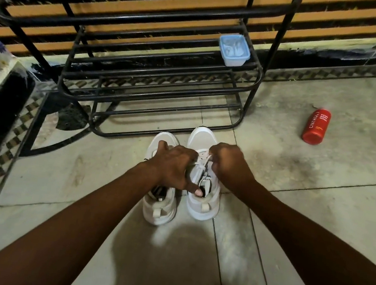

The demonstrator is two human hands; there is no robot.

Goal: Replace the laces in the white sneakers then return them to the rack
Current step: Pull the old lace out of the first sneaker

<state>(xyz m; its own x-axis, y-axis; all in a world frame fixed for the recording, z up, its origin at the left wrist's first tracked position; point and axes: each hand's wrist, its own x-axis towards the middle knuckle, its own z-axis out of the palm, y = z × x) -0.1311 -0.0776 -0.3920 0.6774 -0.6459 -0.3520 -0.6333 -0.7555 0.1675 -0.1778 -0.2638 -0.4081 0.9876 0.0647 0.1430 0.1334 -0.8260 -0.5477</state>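
Two white sneakers stand side by side on the tiled floor, toes toward the rack: the left sneaker (158, 205) and the right sneaker (201, 204). My left hand (174, 166) lies across both shoes, its thumb at the right sneaker's opening and its fingers curled at the lace. My right hand (228, 164) is closed in a fist over the right sneaker's tongue, pinching the white lace (203, 163). The left sneaker's lacing is hidden under my left hand.
A black metal shoe rack (161, 81) stands just beyond the sneakers. A blue lidded plastic box (233, 50) sits on its middle shelf at the right. A red bottle (316, 126) lies on the floor to the right. A dark cabinet (0, 108) is at the left.
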